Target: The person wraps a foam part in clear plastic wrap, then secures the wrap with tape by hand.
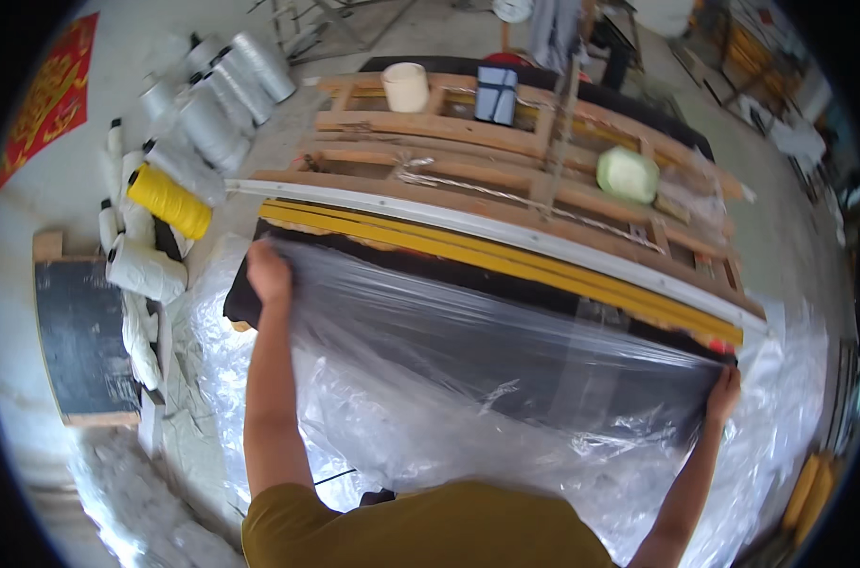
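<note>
You stand over a long black panel, both arms stretched wide, drawing a sheet of clear plastic film across its face. Your left hand is closed in a fist on the film at the panel's far left corner; your right hand is clenched on the film at the panel's right end, where the plastic gathers into tight creases. The film runs taut between the two hands, with looser folds of it billowing below the panel toward your body.

Just beyond the panel's far edge lie long yellow strips and a white rail, and past those a wooden frame carrying a cream-coloured spool and a pale green roll. Left of the panel, a yellow thread cone sits among white and grey cones on the floor.

The step in hand looks like the covering pull: the film is over the panel but not yet tucked. The next move likely calls for even tension from both hands, kept level, so the sheet carries over the panel's far edge without slackening or tearing at the right-end creases.
</note>
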Demonstrator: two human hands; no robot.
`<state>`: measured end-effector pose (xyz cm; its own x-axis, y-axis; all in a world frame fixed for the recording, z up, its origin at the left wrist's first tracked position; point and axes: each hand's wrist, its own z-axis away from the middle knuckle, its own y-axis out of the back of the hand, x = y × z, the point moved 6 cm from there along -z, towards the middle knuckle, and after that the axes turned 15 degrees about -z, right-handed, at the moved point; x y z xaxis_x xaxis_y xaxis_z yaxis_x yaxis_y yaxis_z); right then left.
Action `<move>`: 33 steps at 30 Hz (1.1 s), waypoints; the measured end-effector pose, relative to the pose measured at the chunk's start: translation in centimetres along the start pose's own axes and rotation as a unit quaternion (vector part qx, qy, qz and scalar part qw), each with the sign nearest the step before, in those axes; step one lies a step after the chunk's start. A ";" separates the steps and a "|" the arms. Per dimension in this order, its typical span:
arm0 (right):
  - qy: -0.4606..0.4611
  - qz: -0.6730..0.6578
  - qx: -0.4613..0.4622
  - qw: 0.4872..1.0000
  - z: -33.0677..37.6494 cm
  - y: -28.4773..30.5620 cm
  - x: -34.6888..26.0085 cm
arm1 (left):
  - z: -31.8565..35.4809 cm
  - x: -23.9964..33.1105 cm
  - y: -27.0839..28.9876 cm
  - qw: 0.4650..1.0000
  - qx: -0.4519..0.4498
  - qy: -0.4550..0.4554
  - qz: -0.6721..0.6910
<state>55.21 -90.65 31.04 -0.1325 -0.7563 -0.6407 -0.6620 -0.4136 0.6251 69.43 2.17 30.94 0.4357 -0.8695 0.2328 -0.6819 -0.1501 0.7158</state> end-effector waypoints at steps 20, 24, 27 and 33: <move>-0.282 -0.085 0.015 0.955 -6.3 -6.7 6.1 | -3.0 1.8 -2.1 0.992 -0.115 0.045 0.026; -0.158 -0.148 0.033 0.976 -2.5 -4.4 -1.8 | -1.7 -2.3 -0.5 0.942 -0.008 0.091 0.323; -0.066 -0.172 0.031 0.982 -0.4 -1.9 -4.6 | -1.3 0.4 7.7 0.840 0.099 0.293 0.445; -0.060 -0.285 0.035 0.956 -0.6 -3.7 -4.7 | 10.4 20.8 16.0 0.796 -0.231 -0.538 -0.154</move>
<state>58.72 -85.84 31.95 0.1831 -0.3535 -0.9173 -0.6997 -0.7023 0.1309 61.48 -23.16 40.36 -0.3844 -0.7616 -0.5218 -0.2426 -0.4620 0.8531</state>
